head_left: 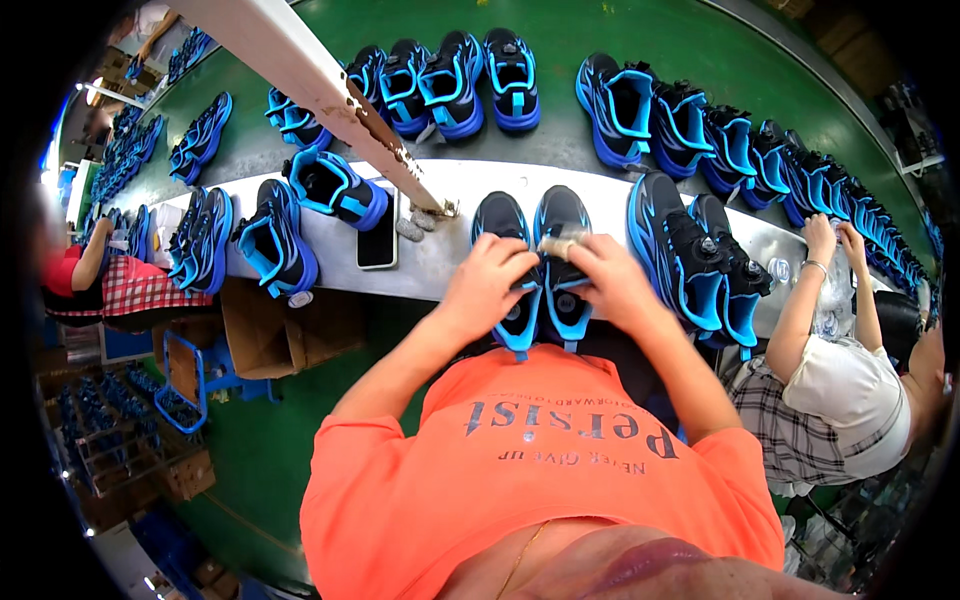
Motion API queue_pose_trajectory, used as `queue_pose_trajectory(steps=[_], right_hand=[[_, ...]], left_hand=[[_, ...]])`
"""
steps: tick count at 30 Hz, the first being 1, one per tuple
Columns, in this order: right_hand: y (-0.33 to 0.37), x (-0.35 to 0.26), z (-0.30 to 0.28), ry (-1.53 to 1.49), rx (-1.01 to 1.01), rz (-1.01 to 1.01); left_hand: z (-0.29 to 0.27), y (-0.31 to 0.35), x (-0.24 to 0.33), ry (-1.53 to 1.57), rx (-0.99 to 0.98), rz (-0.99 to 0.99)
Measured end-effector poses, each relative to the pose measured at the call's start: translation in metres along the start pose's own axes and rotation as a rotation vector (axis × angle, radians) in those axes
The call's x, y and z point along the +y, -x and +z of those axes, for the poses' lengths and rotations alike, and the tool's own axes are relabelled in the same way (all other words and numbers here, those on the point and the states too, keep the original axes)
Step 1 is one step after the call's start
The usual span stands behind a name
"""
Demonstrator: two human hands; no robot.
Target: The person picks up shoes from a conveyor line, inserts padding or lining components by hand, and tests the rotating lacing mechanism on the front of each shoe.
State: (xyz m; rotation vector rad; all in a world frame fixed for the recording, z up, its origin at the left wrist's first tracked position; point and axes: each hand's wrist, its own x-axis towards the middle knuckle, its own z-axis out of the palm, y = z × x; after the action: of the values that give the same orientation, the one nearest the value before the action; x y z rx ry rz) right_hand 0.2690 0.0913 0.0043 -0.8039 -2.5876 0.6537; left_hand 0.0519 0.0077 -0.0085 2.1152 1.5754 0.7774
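A pair of black shoes with bright blue trim stands in front of me on the pale metal bench edge, toes pointing away. My left hand (pixel 490 282) is closed on the side and opening of the left shoe (pixel 499 213). In the fingers of my right hand (pixel 608 280) is a small beige block (pixel 565 246), blurred, against the upper of the right shoe (pixel 560 205). What the block is made of I cannot make out. Just right of this pair stands another black-and-blue pair (pixel 668 232), its dial closures showing.
A slanting white post (pixel 330 95) meets the bench left of my hands. Beside it lie a phone (pixel 377 245) and small grey lumps (pixel 412 226). Rows of shoes (pixel 455 85) stand on the green-and-grey surface beyond. Co-workers sit at right (pixel 840 400) and far left; a cardboard box (pixel 265 330) is below.
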Motion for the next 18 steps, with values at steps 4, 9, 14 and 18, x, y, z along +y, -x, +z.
queue_pose_trajectory(steps=[4,9,14,18], right_hand=[[0.02,0.005,0.01,-0.048,0.08,0.151],[0.022,-0.03,-0.002,0.163,0.066,0.058],[0.034,-0.019,0.009,0.177,0.279,0.014],[0.03,-0.019,0.009,0.109,0.191,0.091]], left_hand=[[0.024,0.035,0.016,-0.046,0.179,0.029],[0.028,0.042,0.013,0.09,0.262,-0.003],[0.031,0.043,0.02,0.088,0.36,-0.021],[0.026,0.034,0.013,0.01,0.25,0.029]])
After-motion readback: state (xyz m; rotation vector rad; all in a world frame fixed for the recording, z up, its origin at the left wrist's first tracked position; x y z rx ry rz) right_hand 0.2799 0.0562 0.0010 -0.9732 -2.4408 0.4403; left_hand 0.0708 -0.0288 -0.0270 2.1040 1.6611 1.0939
